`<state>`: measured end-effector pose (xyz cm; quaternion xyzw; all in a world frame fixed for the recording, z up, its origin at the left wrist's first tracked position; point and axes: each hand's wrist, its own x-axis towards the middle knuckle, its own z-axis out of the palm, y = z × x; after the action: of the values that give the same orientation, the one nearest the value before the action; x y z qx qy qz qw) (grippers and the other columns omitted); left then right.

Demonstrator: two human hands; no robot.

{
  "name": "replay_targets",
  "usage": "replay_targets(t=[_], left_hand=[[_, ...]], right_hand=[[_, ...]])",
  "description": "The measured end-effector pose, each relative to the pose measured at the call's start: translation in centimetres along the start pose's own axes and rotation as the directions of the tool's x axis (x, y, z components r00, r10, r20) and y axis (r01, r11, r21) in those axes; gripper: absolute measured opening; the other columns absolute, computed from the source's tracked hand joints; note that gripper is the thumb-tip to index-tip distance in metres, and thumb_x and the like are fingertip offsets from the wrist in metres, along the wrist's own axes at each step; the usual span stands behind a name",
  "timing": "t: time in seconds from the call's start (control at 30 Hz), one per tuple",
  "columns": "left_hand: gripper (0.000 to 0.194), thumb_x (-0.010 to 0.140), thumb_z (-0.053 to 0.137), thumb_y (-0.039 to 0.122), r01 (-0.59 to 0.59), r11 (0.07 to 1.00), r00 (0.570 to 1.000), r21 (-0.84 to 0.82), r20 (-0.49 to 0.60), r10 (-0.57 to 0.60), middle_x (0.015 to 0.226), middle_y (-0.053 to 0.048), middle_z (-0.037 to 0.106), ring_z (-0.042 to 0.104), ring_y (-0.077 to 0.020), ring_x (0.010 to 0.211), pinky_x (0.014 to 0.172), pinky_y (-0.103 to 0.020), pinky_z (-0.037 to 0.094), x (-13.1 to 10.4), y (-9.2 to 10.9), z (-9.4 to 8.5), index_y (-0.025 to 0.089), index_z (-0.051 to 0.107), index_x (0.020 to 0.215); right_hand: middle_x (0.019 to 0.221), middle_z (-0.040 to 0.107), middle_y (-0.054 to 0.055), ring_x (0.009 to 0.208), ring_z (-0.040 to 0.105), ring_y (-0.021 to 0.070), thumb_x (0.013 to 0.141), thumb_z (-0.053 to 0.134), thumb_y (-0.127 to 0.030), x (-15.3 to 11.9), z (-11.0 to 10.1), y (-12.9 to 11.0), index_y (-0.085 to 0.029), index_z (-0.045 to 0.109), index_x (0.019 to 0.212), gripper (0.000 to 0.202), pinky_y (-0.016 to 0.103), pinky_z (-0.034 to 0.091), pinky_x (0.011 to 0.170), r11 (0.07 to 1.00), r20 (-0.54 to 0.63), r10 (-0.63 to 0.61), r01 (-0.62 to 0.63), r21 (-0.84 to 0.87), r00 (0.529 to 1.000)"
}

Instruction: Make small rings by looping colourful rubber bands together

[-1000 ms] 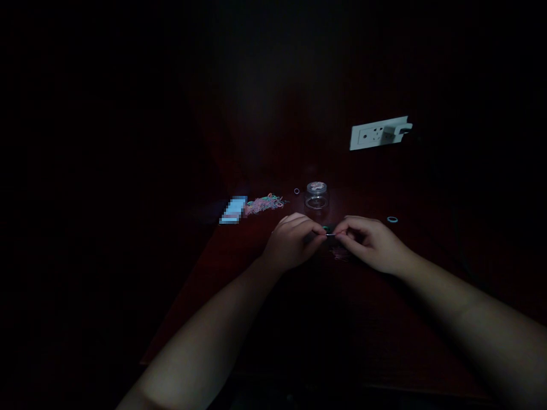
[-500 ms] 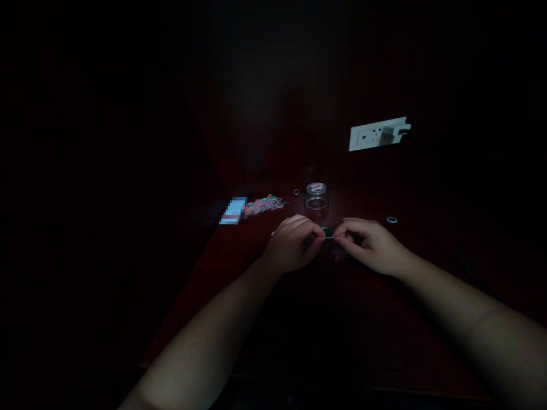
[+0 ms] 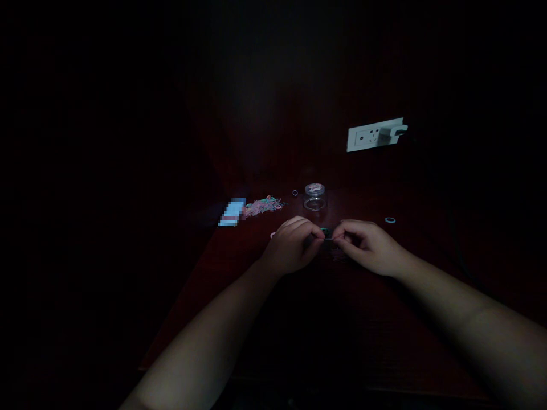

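Both hands, left [image 3: 288, 247] and right [image 3: 374, 247], pinch a thin pale strand [image 3: 328, 239] between closed thumbs and fingertips, slightly right of and below frame centre beside a green band [image 3: 325, 232]; light, even tension should best steady it.

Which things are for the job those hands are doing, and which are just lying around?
Probably for the job:
thin pale strand pinched between left hand and right hand
pile of colourful bands

Probably just lying about:
lit phone
clear lidded jar
blue ring
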<state>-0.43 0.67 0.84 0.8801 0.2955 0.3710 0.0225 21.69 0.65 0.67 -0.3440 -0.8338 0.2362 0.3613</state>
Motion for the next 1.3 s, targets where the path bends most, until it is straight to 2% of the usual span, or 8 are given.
replay_targets(t=[0.5,0.63,0.7,0.8,0.9,1.03,1.3], left_hand=[[0.008,0.092,0.055,0.027,0.006,1.000,0.999,0.011,0.034,-0.007,0.090,-0.002,0.066,0.059,-0.0167,0.089,0.084,-0.034,0.049,-0.1,0.0,0.0,0.021,0.059,0.089],[0.006,0.092,0.056,0.026,0.001,1.000,1.000,0.004,0.030,-0.001,0.090,-0.003,0.066,0.059,-0.0177,0.089,0.085,-0.036,0.048,-0.2,-0.1,-0.1,0.021,0.060,0.090],[0.006,0.091,0.055,0.024,-0.012,1.000,1.000,0.004,0.027,0.011,0.091,-0.003,0.066,0.059,-0.0182,0.090,0.085,-0.036,0.048,-0.3,-0.2,-0.2,0.020,0.059,0.091],[0.006,0.092,0.053,0.023,-0.031,0.999,0.999,0.009,0.036,0.031,0.091,-0.004,0.065,0.059,-0.0186,0.089,0.084,-0.037,0.048,-0.4,-0.4,-0.4,0.020,0.059,0.092],[0.008,0.093,0.053,0.023,-0.042,0.999,0.998,0.006,0.045,0.041,0.091,-0.005,0.065,0.058,-0.0189,0.088,0.083,-0.037,0.048,-0.4,-0.6,-0.4,0.019,0.059,0.091],[0.009,0.093,0.052,0.024,-0.050,0.999,0.998,0.007,0.040,0.050,0.090,-0.005,0.065,0.058,-0.0184,0.087,0.082,-0.036,0.048,-0.5,-0.9,-0.4,0.019,0.059,0.091],[0.007,0.092,0.053,0.024,-0.052,0.999,0.997,0.007,0.057,0.051,0.089,-0.004,0.065,0.058,-0.0179,0.087,0.082,-0.035,0.048,-0.5,-1.1,-0.2,0.019,0.059,0.091]], right_hand=[[0.063,0.058,0.000,0.054,0.051,0.0121,0.091,0.054,-0.029,0.0,-0.1,-0.1,-0.017,0.062,0.077,0.020,0.024,0.040,0.051,0.998,0.009,-0.039,0.039,-0.045,0.999],[0.066,0.061,0.001,0.056,0.054,0.0132,0.089,0.054,-0.028,0.2,-1.3,0.5,-0.018,0.062,0.077,0.017,0.025,0.040,0.053,0.994,0.043,-0.023,0.027,-0.107,0.999],[0.072,0.064,0.002,0.061,0.057,0.0146,0.086,0.056,-0.026,0.3,-2.6,1.2,-0.019,0.063,0.076,0.014,0.026,0.041,0.058,0.977,0.031,-0.024,0.030,-0.210,0.999],[0.080,0.067,0.006,0.070,0.061,0.0183,0.083,0.056,-0.025,0.4,-4.8,2.5,-0.018,0.066,0.079,0.013,0.030,0.044,0.066,0.919,-0.012,0.054,-0.055,-0.390,0.998],[0.084,0.069,0.007,0.074,0.062,0.0203,0.080,0.058,-0.026,0.3,-6.1,3.6,-0.019,0.069,0.079,0.013,0.031,0.045,0.069,0.840,-0.006,0.211,-0.184,-0.511,0.978],[0.081,0.072,0.004,0.072,0.064,0.0196,0.076,0.060,-0.021,0.2,-6.2,4.3,-0.021,0.071,0.080,0.012,0.030,0.046,0.069,0.809,0.066,0.385,-0.302,-0.504,0.921],[0.077,0.074,0.002,0.072,0.067,0.0197,0.072,0.061,-0.016,0.2,-6.5,4.2,-0.021,0.073,0.079,0.015,0.030,0.049,0.068,0.783,0.114,0.491,-0.380,-0.493,0.863]])
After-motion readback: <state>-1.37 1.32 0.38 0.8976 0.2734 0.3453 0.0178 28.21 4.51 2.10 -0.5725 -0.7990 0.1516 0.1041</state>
